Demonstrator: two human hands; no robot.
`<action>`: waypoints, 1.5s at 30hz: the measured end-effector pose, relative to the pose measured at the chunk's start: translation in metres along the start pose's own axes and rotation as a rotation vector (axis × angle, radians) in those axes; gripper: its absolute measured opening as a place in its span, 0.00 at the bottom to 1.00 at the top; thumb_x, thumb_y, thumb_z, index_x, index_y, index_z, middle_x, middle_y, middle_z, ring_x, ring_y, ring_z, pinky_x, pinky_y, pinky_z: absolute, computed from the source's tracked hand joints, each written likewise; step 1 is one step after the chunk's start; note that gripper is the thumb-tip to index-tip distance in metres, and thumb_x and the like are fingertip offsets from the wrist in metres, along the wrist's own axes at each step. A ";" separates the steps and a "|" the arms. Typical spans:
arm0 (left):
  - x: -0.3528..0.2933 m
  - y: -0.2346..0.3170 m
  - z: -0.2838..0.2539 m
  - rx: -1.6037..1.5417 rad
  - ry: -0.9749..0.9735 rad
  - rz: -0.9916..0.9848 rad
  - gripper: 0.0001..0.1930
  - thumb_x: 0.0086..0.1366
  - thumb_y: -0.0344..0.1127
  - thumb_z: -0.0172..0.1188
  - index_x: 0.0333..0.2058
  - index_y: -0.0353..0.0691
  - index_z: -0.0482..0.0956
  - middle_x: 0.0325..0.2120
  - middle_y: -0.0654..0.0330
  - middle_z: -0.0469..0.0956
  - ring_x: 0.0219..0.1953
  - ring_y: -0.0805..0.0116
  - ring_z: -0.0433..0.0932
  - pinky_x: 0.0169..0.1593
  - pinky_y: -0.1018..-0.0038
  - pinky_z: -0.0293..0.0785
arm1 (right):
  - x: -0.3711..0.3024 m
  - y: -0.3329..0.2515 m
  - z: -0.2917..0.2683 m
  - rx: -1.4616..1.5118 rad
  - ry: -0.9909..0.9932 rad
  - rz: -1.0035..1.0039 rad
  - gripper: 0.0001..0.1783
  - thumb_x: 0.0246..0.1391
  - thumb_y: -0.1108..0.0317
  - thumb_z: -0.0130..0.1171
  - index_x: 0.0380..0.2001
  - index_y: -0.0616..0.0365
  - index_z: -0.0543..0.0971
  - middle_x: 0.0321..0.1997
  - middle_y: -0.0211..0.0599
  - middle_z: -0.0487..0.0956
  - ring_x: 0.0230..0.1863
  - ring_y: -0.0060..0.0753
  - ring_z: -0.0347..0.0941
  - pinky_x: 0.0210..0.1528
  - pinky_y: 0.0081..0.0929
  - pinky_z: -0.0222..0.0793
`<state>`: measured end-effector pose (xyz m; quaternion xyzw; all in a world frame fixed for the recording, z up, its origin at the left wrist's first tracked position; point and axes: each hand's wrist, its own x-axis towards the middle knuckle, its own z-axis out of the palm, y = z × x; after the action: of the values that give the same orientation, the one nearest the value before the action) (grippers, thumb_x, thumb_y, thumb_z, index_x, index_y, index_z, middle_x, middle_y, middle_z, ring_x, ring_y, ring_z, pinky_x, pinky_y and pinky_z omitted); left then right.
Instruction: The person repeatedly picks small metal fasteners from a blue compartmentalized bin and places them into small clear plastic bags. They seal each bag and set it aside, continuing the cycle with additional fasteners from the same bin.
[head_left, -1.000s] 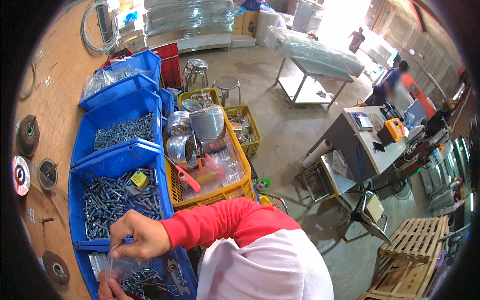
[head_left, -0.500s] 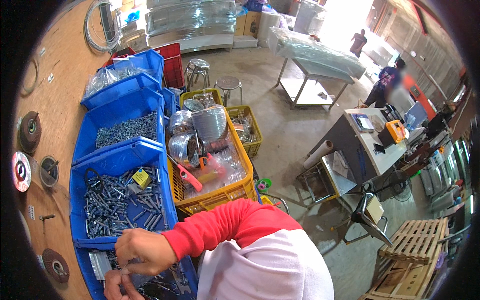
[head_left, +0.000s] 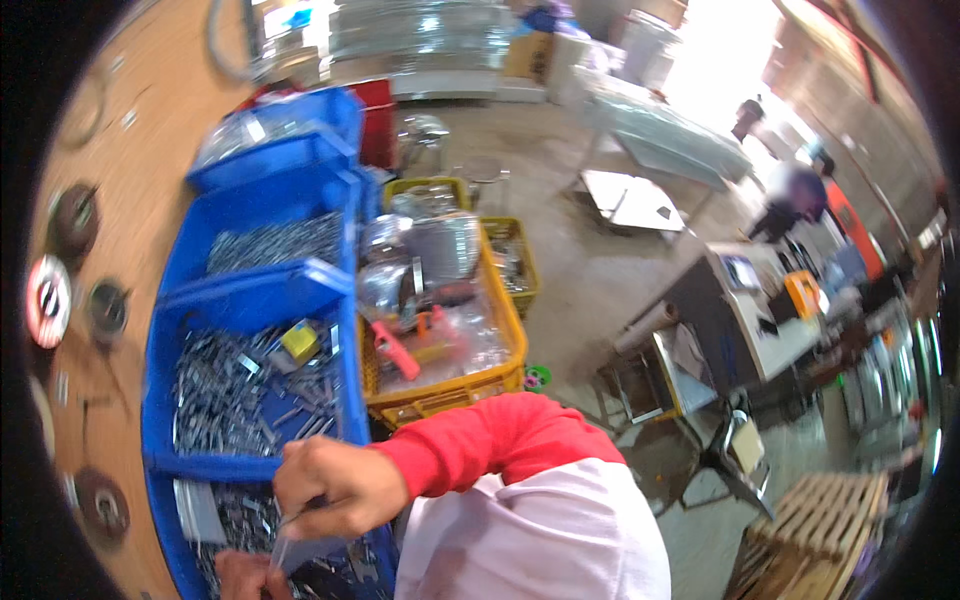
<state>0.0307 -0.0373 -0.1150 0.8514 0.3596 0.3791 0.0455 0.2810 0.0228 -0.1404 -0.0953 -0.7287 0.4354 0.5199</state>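
Note:
Over the nearest blue bin [head_left: 215, 468], my right hand [head_left: 340, 487] is closed, thumb and fingers pinching what looks like a small clear plastic bag [head_left: 308, 550]. Its sleeve is red. My left hand [head_left: 250, 577], partly cut off by the lower edge, pinches the same plastic a little below and to the left. Motion blur hides whether anything is inside the bag. Beneath the hands, dark metal hardware [head_left: 240, 515] lies in the bin beside a pale flat packet [head_left: 199, 512].
Beyond is a blue bin of metal bolts [head_left: 215, 385] with a small yellow box [head_left: 300, 341], then more blue bins. A yellow crate [head_left: 450, 391] holds wire coils and a red-pink lighter-like tool [head_left: 396, 352]. Grinding discs [head_left: 48, 302] hang on the wooden board at left. Two people stand far right.
The view has shifted, so the bins sit further right. My hands, close together before, are now slightly further apart, with the clear plastic stretched between them. The people at the back have moved.

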 end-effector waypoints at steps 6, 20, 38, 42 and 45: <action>-0.020 -0.021 -0.001 -0.208 0.078 -0.100 0.17 0.67 0.39 0.63 0.18 0.45 0.72 0.17 0.59 0.75 0.20 0.63 0.75 0.27 0.67 0.69 | 0.000 -0.039 -0.053 -0.101 -0.136 0.107 0.07 0.57 0.69 0.68 0.27 0.59 0.83 0.26 0.38 0.81 0.27 0.40 0.76 0.32 0.38 0.66; -0.059 -0.189 -0.005 0.683 -0.413 -1.032 0.20 0.54 0.50 0.74 0.36 0.39 0.87 0.38 0.47 0.85 0.43 0.47 0.85 0.50 0.55 0.79 | 0.235 0.039 -0.279 -0.935 0.556 0.086 0.17 0.60 0.60 0.64 0.26 0.65 0.85 0.20 0.31 0.81 0.21 0.18 0.74 0.25 0.24 0.69; -0.053 -0.183 -0.020 0.353 0.205 -0.802 0.17 0.67 0.44 0.57 0.25 0.37 0.79 0.24 0.42 0.79 0.28 0.41 0.80 0.32 0.49 0.72 | 0.065 0.047 -0.019 -0.503 0.091 0.230 0.07 0.56 0.74 0.65 0.33 0.68 0.85 0.34 0.47 0.86 0.37 0.36 0.83 0.44 0.30 0.76; -0.037 -0.127 -0.011 0.043 0.137 -0.599 0.19 0.71 0.44 0.55 0.26 0.34 0.76 0.20 0.43 0.76 0.23 0.41 0.76 0.29 0.54 0.65 | 0.055 0.062 0.034 -0.570 -0.225 -0.024 0.47 0.44 0.55 0.77 0.64 0.66 0.70 0.67 0.59 0.70 0.66 0.61 0.67 0.67 0.51 0.61; -0.029 -0.083 0.003 -0.131 0.064 -0.490 0.17 0.69 0.35 0.55 0.22 0.31 0.74 0.17 0.44 0.73 0.19 0.54 0.73 0.26 0.55 0.61 | 0.045 0.073 0.064 -0.658 -0.269 -0.092 0.60 0.37 0.50 0.80 0.70 0.64 0.61 0.68 0.59 0.67 0.68 0.63 0.63 0.69 0.56 0.57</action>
<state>-0.0285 0.0055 -0.1640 0.7218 0.5309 0.4060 0.1797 0.1843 0.0585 -0.1687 -0.1662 -0.8954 0.1623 0.3798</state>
